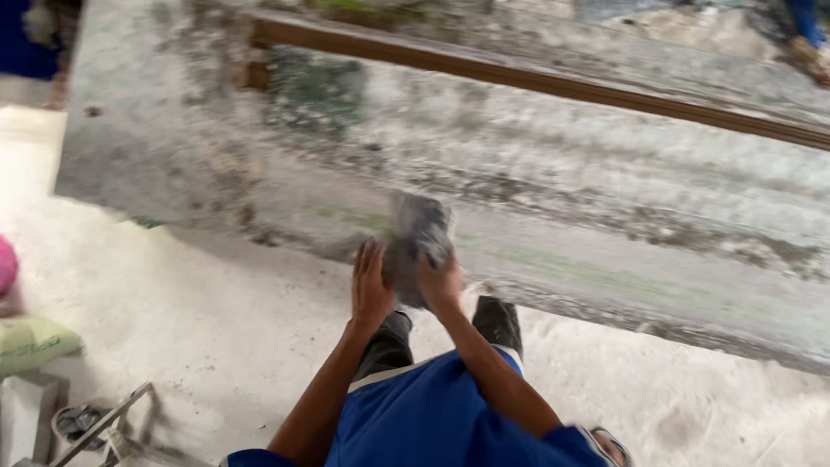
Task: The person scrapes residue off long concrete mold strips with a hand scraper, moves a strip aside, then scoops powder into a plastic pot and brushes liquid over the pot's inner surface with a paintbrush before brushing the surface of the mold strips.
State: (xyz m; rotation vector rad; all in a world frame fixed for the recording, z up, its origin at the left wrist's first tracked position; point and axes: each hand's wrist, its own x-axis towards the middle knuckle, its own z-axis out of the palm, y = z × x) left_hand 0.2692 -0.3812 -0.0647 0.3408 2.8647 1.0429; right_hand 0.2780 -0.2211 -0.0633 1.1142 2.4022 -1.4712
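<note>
A crumpled grey cloth or bag (417, 238) is pressed between my two hands in front of me, low at the foot of a stained concrete wall (519, 164). My right hand (442, 284) grips its lower right side. My left hand (371, 285) lies flat against its left side, fingers pointing up. The bundle is motion-blurred, so its exact kind is unclear. Below the hands I see my blue shirt (415, 415) and dark trousers (389, 342).
A brown wooden beam (536, 79) runs across the upper wall. The dusty concrete floor (199, 303) spreads to the left. A green sack (35, 343), a sandal (78, 421) and a metal frame (104, 424) lie at the lower left. Another person's foot (811, 54) shows at the top right.
</note>
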